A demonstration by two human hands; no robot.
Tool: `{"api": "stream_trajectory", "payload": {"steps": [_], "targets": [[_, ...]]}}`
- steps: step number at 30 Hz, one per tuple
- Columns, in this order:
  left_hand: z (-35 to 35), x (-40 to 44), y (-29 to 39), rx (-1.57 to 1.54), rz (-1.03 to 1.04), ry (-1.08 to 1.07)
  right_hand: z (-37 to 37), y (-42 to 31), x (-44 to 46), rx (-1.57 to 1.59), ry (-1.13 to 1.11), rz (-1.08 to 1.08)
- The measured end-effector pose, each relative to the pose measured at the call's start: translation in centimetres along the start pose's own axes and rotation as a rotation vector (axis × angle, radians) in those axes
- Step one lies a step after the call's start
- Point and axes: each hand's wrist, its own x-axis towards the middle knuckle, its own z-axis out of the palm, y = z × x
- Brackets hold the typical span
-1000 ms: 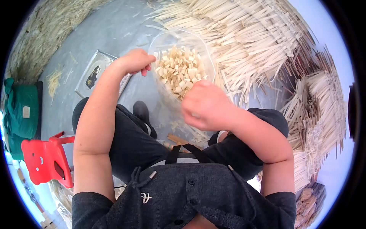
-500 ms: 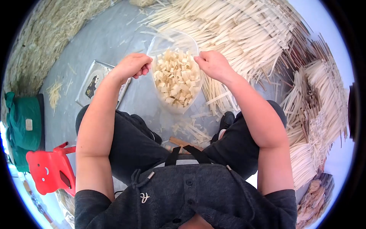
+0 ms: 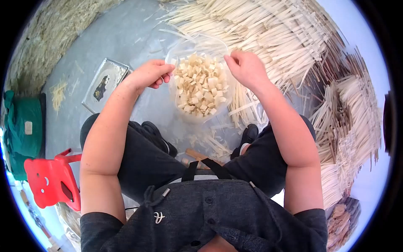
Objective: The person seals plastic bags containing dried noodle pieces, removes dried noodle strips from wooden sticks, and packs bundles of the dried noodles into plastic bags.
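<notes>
A clear plastic bag (image 3: 197, 41) hangs between my two hands, its mouth spread wide. Inside lie many small, pale, curled pieces of wood strip (image 3: 200, 86). With thumb and fingers pinched together, my left hand (image 3: 156, 73) grips the bag's left rim. My right hand (image 3: 245, 66) pinches the opposite rim between thumb and curled fingers. Both forearms reach forward over my knees, and the bag is held above the grey floor.
Long pale strips (image 3: 260, 38) are heaped at the far right, with more bundles (image 3: 352, 122) along the right side. A metal tray (image 3: 105, 84) rests on the floor at left. Nearby stand a red chair (image 3: 52, 180) and a green bag (image 3: 26, 130). A fibrous pile (image 3: 54, 38) fills the upper left.
The bag's mouth is wider and rounder. My right hand has moved a little outward to the right, and the pale pieces have shifted inside the bag.
</notes>
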Motion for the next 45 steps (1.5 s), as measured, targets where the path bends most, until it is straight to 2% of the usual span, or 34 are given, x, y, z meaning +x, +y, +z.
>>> {"api": "stream_trajectory", "payload": {"steps": [2, 3, 5, 7, 10, 11, 13, 16, 23, 29, 31, 32, 34, 35, 37, 41, 42, 44, 45], "targets": [[-0.3, -0.4, 0.2, 0.023, -0.008, -0.007, 0.1, -1.1, 0.1, -0.134, 0.285, -0.180], [-0.3, -0.5, 0.4, 0.019, -0.006, 0.003, 0.9, -1.3, 0.7, -0.137, 0.286, -0.191], [-0.2, -0.4, 1.1, 0.183, 0.000, 0.055, 3.7, -1.2, 2.9, -0.004, 0.296, -0.500], [-0.4, 0.0, 1.1, 0.217, 0.025, 0.058, 4.8, -2.2, 4.8, -0.020, 0.235, -0.528], [-0.9, -0.2, 1.3, 0.291, 0.046, 0.067, 6.4, -2.9, 8.1, -0.210, 0.293, -0.639], [-1.2, -0.4, 1.5, 0.338, 0.050, 0.073, 6.6, -2.9, 9.1, -0.215, 0.286, -0.652], [-1.5, -0.9, 2.0, 0.342, 0.067, 0.068, 6.4, -3.7, 10.1, -0.446, 0.003, -0.474], [-1.7, -0.5, 1.2, 0.304, 0.103, 0.032, 6.4, -4.3, 11.0, -0.505, -0.079, -0.508], [-1.8, 0.6, 0.7, 0.181, 0.105, -0.030, 7.2, -4.0, 11.3, -0.464, -0.104, -0.480], [-1.3, 0.8, 0.6, 0.159, 0.123, 0.007, 8.6, -1.8, 11.0, -0.431, 0.032, -0.521], [-1.7, 0.5, 0.9, 0.252, 0.103, 0.046, 6.7, -2.2, 8.3, -0.333, 0.288, -0.744], [-1.7, 0.3, 1.2, 0.336, 0.085, 0.087, 5.5, -2.4, 6.8, -0.331, 0.292, -0.731], [-2.2, -0.1, 1.6, 0.445, 0.035, 0.092, 2.6, -2.8, 4.0, -0.428, 0.540, -0.504], [-2.5, -0.4, 1.7, 0.552, -0.021, 0.103, 1.7, -3.0, 2.6, -0.429, 0.548, -0.494], [-2.5, -0.5, 1.5, 0.560, -0.030, 0.095, 0.2, -2.9, 0.2, -0.398, 0.139, 0.077], [-1.1, 1.2, 0.1, 0.501, -0.016, 0.025, 3.0, 1.4, -0.2, -0.214, 0.106, 0.088], [-0.5, 0.4, 0.8, 0.512, -0.017, 0.029, 3.1, 1.6, -0.1, -0.068, 0.095, 0.003], [1.4, -1.8, 2.6, 0.318, 0.066, 0.027, 2.6, -0.1, -1.8, -0.017, 0.088, -0.067], [2.1, -3.1, 2.9, 0.326, 0.063, 0.026, 2.2, -1.0, -2.8, 0.022, 0.072, -0.134]]}}
